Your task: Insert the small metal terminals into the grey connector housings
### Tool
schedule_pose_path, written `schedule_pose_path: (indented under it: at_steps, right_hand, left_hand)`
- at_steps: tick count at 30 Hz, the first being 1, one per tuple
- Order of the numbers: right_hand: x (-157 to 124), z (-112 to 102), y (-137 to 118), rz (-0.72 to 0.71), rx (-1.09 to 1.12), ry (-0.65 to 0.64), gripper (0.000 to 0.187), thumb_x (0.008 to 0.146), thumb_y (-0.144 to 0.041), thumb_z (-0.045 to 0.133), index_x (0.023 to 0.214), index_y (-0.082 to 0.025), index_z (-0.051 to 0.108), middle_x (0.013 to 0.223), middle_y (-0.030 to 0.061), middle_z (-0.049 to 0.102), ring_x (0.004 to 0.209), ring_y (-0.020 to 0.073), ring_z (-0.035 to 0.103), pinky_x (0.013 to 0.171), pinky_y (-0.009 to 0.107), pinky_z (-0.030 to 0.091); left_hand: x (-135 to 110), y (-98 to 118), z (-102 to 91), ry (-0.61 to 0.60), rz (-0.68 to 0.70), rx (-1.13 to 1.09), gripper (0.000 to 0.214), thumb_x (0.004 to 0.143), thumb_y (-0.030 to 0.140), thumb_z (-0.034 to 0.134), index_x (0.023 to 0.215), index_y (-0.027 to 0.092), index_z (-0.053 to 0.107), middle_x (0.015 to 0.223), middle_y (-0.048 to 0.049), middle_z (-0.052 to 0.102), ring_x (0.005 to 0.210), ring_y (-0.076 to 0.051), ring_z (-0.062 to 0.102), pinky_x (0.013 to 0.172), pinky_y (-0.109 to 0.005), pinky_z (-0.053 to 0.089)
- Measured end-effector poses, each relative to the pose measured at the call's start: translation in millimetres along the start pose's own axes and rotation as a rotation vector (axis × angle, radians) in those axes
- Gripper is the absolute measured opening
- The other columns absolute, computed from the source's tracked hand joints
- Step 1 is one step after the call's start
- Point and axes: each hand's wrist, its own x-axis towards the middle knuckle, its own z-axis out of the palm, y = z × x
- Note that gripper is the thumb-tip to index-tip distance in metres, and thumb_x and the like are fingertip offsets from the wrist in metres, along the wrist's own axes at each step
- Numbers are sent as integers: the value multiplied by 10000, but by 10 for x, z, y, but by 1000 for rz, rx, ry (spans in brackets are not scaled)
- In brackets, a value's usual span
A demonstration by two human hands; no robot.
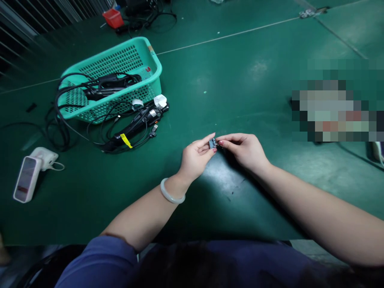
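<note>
Head view: over a green counter (192, 100), a person's left hand (195, 161) clasps a small grey part (212, 143) between thumb and fingers; the right hand (247, 150) pinches its near side.

The scene is dim, with a cool green cast, and the light seems to fall from overhead, though its source is out of view. The glossy desk (234, 92) throws back a pale, soft-edged glare near the middle, with broader washed-out patches at the right and farther up. A dark shadow runs along the right forearm (315, 208), and the lower edge sinks into near-black around the blue sleeve (99, 260). Dark slats (60, 16) at the upper left look smeared and stretched by the wide lens. The small grey part (213, 143) at the centre is too soft to show fine detail. Coarse square blocks mask one area at the right.
</note>
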Motion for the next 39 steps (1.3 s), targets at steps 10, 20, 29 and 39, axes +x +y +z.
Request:
schedule_pose_path:
  at_steps: [10,20,29,39]
  right_hand:
    - [-13,28,23,-50,-64,32,139,740,-287,666,822,-217,753,860,29,755,822,211,695,808,351,534]
    - [-46,43,56,-152,-203,78,156,767,-322,654,828,-214,747,858,42,746,807,206,677,766,344,514]
    - [-61,48,28,-259,-323,87,142,805,-312,610,802,-225,722,841,32,733,789,195,657,745,336,502]
    - [5,-48,13,-213,-264,59,178,821,-324,590,826,-213,730,861,41,735,816,195,662,771,323,499]
  left_hand:
    - [0,-52,-20,27,63,67,436,688,124,704,1113,214,675,1055,-47,658,935,-150,665,973,-320,485]
    - [2,-65,-32,28,106,124,401,714,170,688,1113,200,676,994,-46,657,848,-116,653,909,-283,508]
    - [-7,2,-8,21,61,58,320,695,184,712,1015,171,708,961,-70,724,840,-146,675,886,-309,523]
    - [35,83,-16,32,-42,-188,258,661,59,700,896,150,647,798,-29,699,764,-139,685,878,-353,511]
